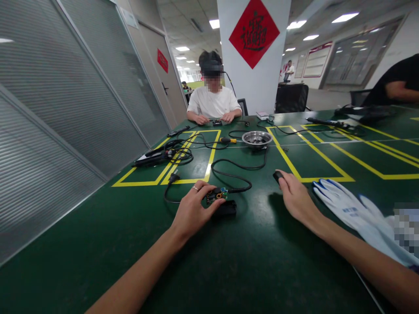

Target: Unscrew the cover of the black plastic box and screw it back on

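My left hand (198, 203) pinches a small circuit board (218, 195) with green and copper-coloured parts. A black cable (240, 189) runs out of the board's right side. Just under the board lies a black plastic housing (229, 208) on the green table; whether the two touch, I cannot tell. Off to the right, my right hand (296, 196) grips a small black plastic piece (277, 175) between thumb and fingers, a little above the tabletop. Most of that piece is covered by the fingers.
Beyond my hands stand a metal bowl (257, 138) of small parts and a yellow-handled screwdriver (228, 140). A plug (174, 176) and coiled black cables (183, 155) lie left. White gloves (352, 213) rest at right. Across the table sits a person (214, 100) with both hands on it.
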Demonstrator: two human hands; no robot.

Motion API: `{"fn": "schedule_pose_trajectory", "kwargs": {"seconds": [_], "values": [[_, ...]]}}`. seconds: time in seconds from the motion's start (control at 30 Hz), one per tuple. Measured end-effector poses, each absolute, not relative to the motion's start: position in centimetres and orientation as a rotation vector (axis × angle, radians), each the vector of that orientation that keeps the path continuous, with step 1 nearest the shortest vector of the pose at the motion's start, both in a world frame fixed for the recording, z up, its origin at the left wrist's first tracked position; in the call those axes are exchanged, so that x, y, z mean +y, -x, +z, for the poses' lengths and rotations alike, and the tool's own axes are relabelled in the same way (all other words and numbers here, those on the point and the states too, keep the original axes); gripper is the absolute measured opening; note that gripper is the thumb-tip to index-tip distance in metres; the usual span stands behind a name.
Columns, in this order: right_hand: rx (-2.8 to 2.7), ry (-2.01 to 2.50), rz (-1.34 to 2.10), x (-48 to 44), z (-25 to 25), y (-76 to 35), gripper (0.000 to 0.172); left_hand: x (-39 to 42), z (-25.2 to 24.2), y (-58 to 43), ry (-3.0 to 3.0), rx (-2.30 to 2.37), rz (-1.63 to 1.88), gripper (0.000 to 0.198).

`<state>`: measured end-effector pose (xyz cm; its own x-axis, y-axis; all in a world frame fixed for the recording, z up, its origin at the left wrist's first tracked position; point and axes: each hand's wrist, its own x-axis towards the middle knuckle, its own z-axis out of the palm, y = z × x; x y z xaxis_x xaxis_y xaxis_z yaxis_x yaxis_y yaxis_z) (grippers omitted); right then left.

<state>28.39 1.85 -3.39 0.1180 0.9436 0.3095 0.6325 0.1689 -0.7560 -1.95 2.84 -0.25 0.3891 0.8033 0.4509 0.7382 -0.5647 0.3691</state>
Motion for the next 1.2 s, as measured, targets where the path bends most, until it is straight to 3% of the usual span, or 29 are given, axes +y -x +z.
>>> {"fn": "schedule_pose_trajectory", "kwargs": {"seconds": [0.23,0.43,0.57,0.77,1.2], "values": [[-2.064,1.568,0.040,2.4,-4.6,-26.9,0.038,2.8,-0.3,2.1,-2.533,1.442,0.942,0.030],[-2.183,1.538,-0.158,-0.8,-1.8,-25.2,0.045,2.8,-0.2,2.1,-2.530,1.446,0.970,0.028],[-2.402,1.355,-0.066,-3.5,-0.6,-22.5,0.039,2.8,-0.4,2.0,-2.515,1.462,1.005,0.029],[-2.561,1.140,0.066,-1.5,-2.0,-18.1,0.048,2.8,-0.5,1.9,-2.507,1.464,1.046,0.026],[-2.450,1.326,0.243,-6.1,-1.2,-24.9,0.034,2.3,-0.8,1.4,-2.509,1.287,0.924,0.029]]}}
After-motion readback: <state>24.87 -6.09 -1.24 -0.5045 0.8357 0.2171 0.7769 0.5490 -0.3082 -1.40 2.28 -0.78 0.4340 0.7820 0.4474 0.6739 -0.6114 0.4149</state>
